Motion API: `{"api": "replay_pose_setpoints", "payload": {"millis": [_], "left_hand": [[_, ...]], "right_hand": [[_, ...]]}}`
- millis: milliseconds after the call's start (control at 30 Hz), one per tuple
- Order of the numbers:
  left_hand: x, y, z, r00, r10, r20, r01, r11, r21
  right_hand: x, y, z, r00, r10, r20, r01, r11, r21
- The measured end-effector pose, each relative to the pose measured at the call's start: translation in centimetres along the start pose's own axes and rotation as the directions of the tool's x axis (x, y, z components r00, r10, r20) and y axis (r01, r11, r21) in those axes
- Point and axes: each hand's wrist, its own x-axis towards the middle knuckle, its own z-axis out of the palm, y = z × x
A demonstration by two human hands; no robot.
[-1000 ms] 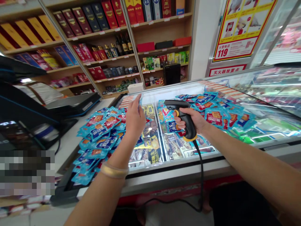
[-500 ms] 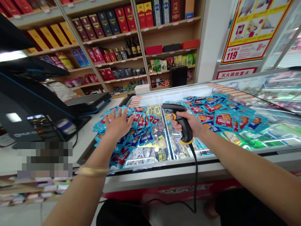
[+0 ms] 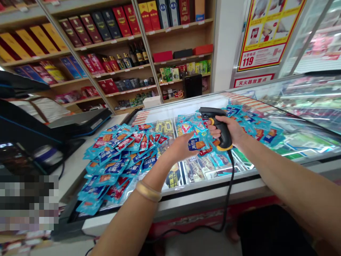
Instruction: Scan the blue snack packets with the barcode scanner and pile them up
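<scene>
Low in the centre of the frame, a black cord [image 3: 229,192] hangs past the white front rim of a glass-topped case [image 3: 202,191]. Just right of centre, the left hand [image 3: 181,147] has its fingers at a blue snack packet [image 3: 197,144]; whether they are closed on it, I cannot tell. Beside it, the right hand [image 3: 234,131] is wrapped firmly round the handle of a black-and-yellow scanner [image 3: 222,132]. Packaged goods [image 3: 194,169] show inside the case, with packets heaped on top at left [image 3: 114,167] and right [image 3: 259,132]. Farther back, across the upper left and centre, shelves [image 3: 170,38] hold boxes and bottles
</scene>
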Motion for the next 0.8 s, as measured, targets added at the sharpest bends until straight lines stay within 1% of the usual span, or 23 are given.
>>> {"api": "replay_pose_setpoints", "payload": {"millis": [67,167,233,267,300,333,367,400,433,467,500,533,567,633,800], "left_hand": [[0.4,0.1,0.4,1.0,-0.027,0.016,0.028,0.999,-0.034],[0.6,-0.4,0.8,0.997,-0.059,-0.039,0.054,0.99,-0.13],[0.6,-0.8,0.9,0.988,-0.1,-0.113,0.064,0.956,-0.287],[0.7,-1.0,1.0,0.979,-0.139,-0.149,0.067,0.91,-0.409],[0.7,-1.1,1.0,0.964,-0.196,-0.179,0.066,0.83,-0.554],[0.8,-1.2,1.0,0.945,-0.265,-0.191,0.057,0.71,-0.702],[0.8,-1.2,1.0,0.925,-0.335,-0.177,0.043,0.557,-0.829],[0.9,-1.2,0.9,0.908,-0.394,-0.141,0.029,0.394,-0.918],[0.9,-1.1,0.8,0.896,-0.433,-0.094,0.018,0.247,-0.969],[1.0,-1.1,0.7,0.888,-0.457,-0.051,0.011,0.131,-0.991],[1.0,-1.0,0.6,0.885,-0.465,-0.017,0.006,0.049,-0.999],[1.0,-1.0,0.5,0.884,-0.467,0.003,0.002,-0.003,-1.0],[1.1,-1.0,0.5,0.882,-0.472,0.009,-0.007,-0.032,-0.999],[1.1,-1.0,0.4,0.878,-0.478,0.005,-0.026,-0.057,-0.998],[1.3,-0.9,0.5,0.873,-0.487,0.012,-0.016,-0.052,-0.999]], "right_hand": [[-0.1,-0.2,-0.2,1.0,-0.018,0.005,0.018,1.0,-0.009],[0.0,-0.3,0.2,0.999,-0.043,0.01,0.043,0.999,-0.007],[0.0,-0.4,0.5,0.999,-0.051,0.019,0.051,0.999,-0.005],[0.0,-0.4,0.7,0.998,-0.053,0.023,0.054,0.999,-0.005],[-0.1,-0.3,0.8,0.998,-0.054,0.03,0.054,0.999,-0.006],[-0.2,-0.2,0.9,0.998,-0.051,0.037,0.051,0.999,-0.009],[-0.2,-0.2,0.9,0.998,-0.042,0.048,0.043,0.999,-0.014],[-0.3,0.0,1.0,0.998,-0.028,0.06,0.029,0.999,-0.021],[-0.3,0.1,1.1,0.997,-0.009,0.074,0.011,0.999,-0.031],[-0.4,0.2,1.2,0.996,0.013,0.087,-0.01,0.999,-0.043],[-0.4,0.4,1.2,0.995,0.036,0.098,-0.03,0.998,-0.054],[-0.4,0.5,1.3,0.993,0.056,0.105,-0.049,0.997,-0.065],[-0.4,0.6,1.4,0.991,0.074,0.111,-0.065,0.995,-0.076],[-0.4,0.8,1.4,0.988,0.102,0.116,-0.09,0.991,-0.099],[-0.5,1.0,1.5,0.982,0.137,0.128,-0.119,0.983,-0.139]]}}
